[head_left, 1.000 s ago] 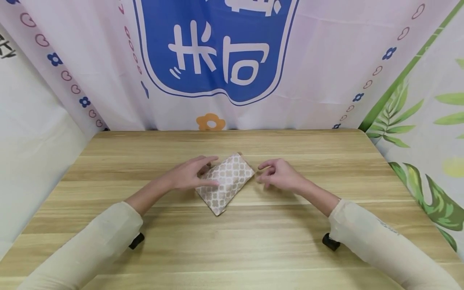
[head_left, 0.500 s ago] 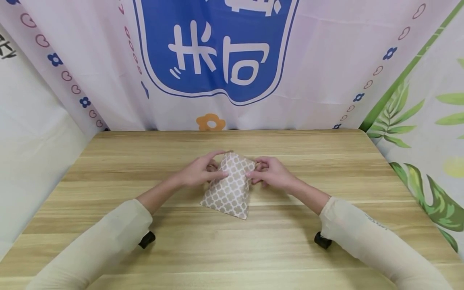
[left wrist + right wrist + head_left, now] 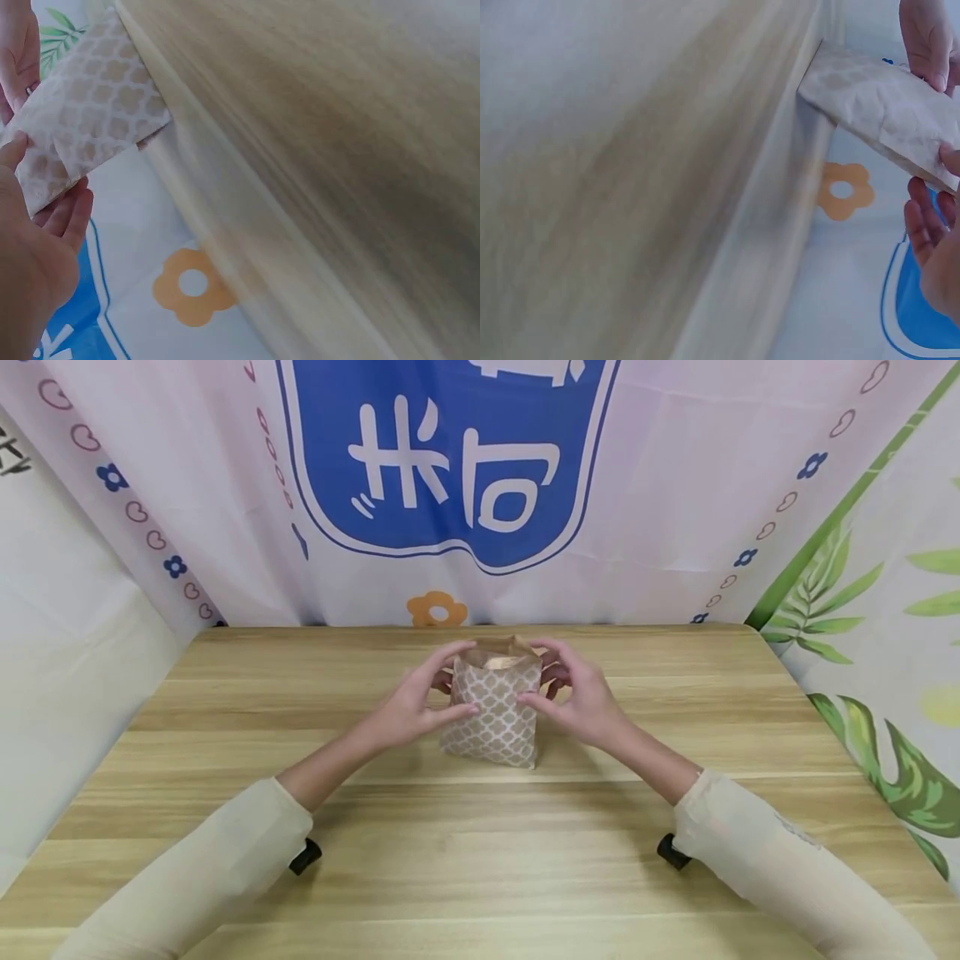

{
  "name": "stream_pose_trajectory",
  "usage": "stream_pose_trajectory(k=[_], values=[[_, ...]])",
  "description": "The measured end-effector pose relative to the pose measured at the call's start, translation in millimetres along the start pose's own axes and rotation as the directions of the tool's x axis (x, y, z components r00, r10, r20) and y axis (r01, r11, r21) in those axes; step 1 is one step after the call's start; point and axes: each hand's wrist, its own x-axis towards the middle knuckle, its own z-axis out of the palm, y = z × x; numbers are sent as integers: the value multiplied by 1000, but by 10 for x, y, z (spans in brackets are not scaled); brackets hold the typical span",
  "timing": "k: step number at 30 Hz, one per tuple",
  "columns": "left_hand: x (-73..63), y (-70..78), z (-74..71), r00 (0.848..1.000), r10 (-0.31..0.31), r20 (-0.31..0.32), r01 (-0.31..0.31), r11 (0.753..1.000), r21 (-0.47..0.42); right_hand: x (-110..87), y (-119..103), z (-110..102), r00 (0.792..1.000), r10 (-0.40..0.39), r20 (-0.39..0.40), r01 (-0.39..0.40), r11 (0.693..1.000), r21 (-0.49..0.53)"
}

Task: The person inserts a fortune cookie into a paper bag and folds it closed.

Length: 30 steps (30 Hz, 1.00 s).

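A small paper bag (image 3: pixel 495 714) with a beige and white lattice pattern stands upright near the table's middle, its brown-lined mouth gaping at the top. My left hand (image 3: pixel 416 697) grips its left side, thumb on the front face and fingers behind the edge. On the opposite side my right hand (image 3: pixel 577 697) holds it the same way, thumb on the front. The left wrist view shows the bag (image 3: pixel 97 105) between thumb and fingers of the left hand (image 3: pixel 37 240). In the right wrist view, the right hand (image 3: pixel 937 232) grips the bag's (image 3: pixel 885 105) edge.
The wood-grain table (image 3: pixel 480 868) stretches out around the hands. Behind its far edge hangs a printed cloth (image 3: pixel 645 527) with a blue emblem and an orange flower. A leaf-patterned cloth (image 3: pixel 892 677) hangs at the right. Black wrist cameras sit under both sleeves (image 3: pixel 217 843).
The bag lay flat and slanted, with the right hand apart from it. Both hands then took hold of it, turned it and raised it upright; its mouth now gapes.
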Motion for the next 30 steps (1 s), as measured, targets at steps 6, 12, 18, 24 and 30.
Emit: stream_pose_trajectory(k=[6,12,18,24,30], values=[[19,65,-27,986,162,-24,-155,969,191,14,-81,-96,971,-238,-6,233,955,-185],[23,126,-40,979,205,-8,-198,955,222,14,-119,-148,950,-306,67,313,912,-265],[17,152,-38,968,253,1,-247,944,218,-1,-142,-175,943,-318,101,334,896,-292],[9,152,-30,964,264,-4,-255,937,239,-1,-150,-179,919,-370,138,395,852,-344],[-5,154,-25,966,259,-2,-251,938,238,-1,-144,-175,911,-382,153,412,840,-352]])
